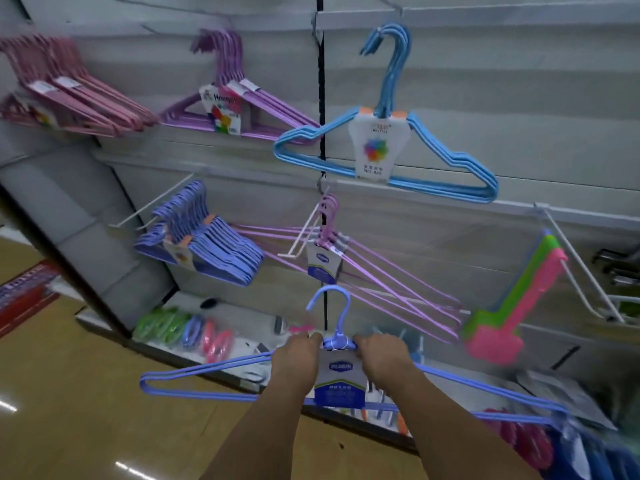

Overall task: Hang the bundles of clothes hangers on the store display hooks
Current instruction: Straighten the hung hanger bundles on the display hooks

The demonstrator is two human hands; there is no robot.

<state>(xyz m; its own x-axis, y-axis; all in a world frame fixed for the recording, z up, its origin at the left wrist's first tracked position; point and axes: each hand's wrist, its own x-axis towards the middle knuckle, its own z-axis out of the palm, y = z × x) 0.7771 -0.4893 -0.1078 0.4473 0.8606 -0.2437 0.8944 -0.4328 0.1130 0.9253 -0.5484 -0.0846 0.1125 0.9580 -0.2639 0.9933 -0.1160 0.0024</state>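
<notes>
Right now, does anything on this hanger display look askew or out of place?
Yes. The light blue hanger bundle hangs tilted, its right end lower, straddling the black panel seam. The lilac bundle below fans out sideways. The periwinkle bundle, gripped by left hand and right hand, isn't hung yet.

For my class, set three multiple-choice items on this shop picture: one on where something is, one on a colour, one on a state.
1. Where is the light blue hanger bundle?
A. On the floor
B. On an upper wall hook, right of the black wall seam
C. In the person's hands

2. What colour is the hanger bundle being held?
A. Periwinkle blue
B. Green
C. Pink

3. What is the state of the held bundle?
A. Already on a hook
B. Gripped near its neck by both hands, not yet hung
C. Lying on the shelf

Answers: 1 B, its hooks sit high on the wall. 2 A, its wires are periwinkle blue. 3 B, the left hand and right hand grip it, its hook free in the air.
</notes>
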